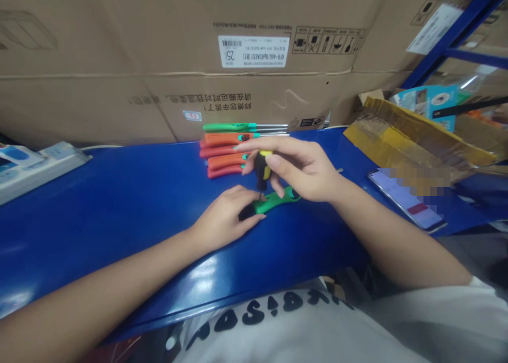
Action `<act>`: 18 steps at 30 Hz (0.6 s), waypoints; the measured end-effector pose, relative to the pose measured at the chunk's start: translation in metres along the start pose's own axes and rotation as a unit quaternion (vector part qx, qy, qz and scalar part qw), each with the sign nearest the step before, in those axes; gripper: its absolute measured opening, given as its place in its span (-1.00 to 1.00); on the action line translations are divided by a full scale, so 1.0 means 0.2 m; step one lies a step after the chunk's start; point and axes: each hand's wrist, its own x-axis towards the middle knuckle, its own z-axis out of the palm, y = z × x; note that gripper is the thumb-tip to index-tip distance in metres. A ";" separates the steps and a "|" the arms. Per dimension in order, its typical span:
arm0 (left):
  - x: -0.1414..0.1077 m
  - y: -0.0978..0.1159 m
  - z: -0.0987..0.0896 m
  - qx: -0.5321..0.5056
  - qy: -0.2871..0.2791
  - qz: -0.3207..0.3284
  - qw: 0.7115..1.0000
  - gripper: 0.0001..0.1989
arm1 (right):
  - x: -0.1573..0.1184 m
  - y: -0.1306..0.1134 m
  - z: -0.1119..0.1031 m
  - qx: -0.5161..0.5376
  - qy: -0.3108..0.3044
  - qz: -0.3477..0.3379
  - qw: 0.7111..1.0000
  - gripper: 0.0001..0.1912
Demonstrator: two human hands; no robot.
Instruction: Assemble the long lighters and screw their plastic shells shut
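My right hand (304,167) grips a short black-and-yellow screwdriver (262,171), held upright with its tip pointing down. The tip meets the near end of a green lighter (273,200) that lies on the blue table. With thumb and fingers my left hand (226,217) pinches that same end of the green lighter. Behind my hands several long-necked lighters lie side by side: a green one (226,127) at the back, then orange ones (220,139) and red ones (216,152), partly covered by my right hand.
A large cardboard box (159,40) stands along the back of the blue table (119,193). To the left lies a white power strip (51,164). On the right are a phone (405,199), an open taped carton (408,135) and a blue metal frame (448,32).
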 end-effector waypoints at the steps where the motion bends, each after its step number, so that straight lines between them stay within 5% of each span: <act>1: 0.00 0.00 0.00 0.000 0.003 0.001 1.000 -0.78 | 0.00 0.00 0.00 -0.013 0.011 -0.003 1.000 -0.65; 5: 0.00 0.00 0.00 0.000 0.009 0.002 1.000 -0.77 | -0.01 0.02 0.01 -0.114 0.074 -0.069 0.988 -0.68; 11: 0.00 0.01 0.00 0.003 0.001 -0.010 1.000 -0.82 | -0.02 0.03 0.04 0.031 0.000 0.019 0.999 -0.63; 15: 0.00 0.01 0.00 0.001 0.010 0.000 1.000 -0.79 | -0.02 0.04 0.03 -0.104 0.077 -0.063 0.990 -0.64; 18: 0.00 0.01 0.00 0.000 0.008 -0.007 1.000 -0.81 | -0.01 0.02 0.02 -0.071 0.060 -0.070 0.993 -0.69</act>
